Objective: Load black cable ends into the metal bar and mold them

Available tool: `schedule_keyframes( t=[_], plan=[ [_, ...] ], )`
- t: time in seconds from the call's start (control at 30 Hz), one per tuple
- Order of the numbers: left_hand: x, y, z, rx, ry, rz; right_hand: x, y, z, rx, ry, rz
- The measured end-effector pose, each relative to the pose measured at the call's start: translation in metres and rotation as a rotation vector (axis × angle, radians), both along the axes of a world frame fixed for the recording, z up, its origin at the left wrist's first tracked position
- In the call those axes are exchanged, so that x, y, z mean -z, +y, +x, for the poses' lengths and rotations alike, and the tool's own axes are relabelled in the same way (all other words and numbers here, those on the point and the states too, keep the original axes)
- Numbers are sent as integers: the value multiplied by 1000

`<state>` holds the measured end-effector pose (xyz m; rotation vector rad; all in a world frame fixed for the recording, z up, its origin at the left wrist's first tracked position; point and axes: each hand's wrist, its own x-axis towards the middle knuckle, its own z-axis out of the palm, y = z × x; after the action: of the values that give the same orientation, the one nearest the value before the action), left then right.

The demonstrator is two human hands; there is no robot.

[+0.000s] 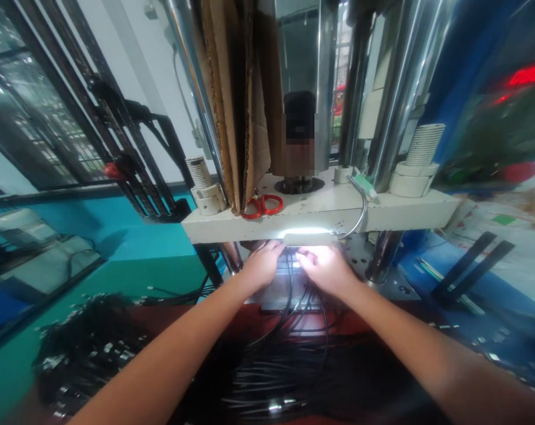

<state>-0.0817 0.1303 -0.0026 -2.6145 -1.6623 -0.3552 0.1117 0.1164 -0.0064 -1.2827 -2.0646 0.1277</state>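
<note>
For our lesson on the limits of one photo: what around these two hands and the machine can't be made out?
All in the head view:
Anything held in the right hand: lost in glare from the lamp.
Whether the left hand grips anything: its own back hides it.
Top of the cardboard: cut off by the upper edge.
Red glowing strip: blurred.

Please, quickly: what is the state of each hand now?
Left hand: near black cables; grip cannot be told.
Right hand: partly curled; whether it holds anything cannot be told.

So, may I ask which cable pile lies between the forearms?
The middle pile, on the red surface; the left pile lies outside the left forearm.
</note>
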Motion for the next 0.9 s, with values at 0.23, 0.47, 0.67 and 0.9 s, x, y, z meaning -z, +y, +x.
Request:
schedule_keyframes(
  t=[0.23,0.47,0.67,0.9],
  plan=[
    [6,0,3,-2,63,25,-15,-27,-14,-78,35,-49],
    [7,9,3,-19,81,24,-9,-28,-15,-66,34,-95],
    [8,9,0,-11,77,16,-1,-23,-13,-43,-26,-69],
    [7,8,-1,22,89,23,-1,-21,-14,-60,-88,-67]
  ],
)
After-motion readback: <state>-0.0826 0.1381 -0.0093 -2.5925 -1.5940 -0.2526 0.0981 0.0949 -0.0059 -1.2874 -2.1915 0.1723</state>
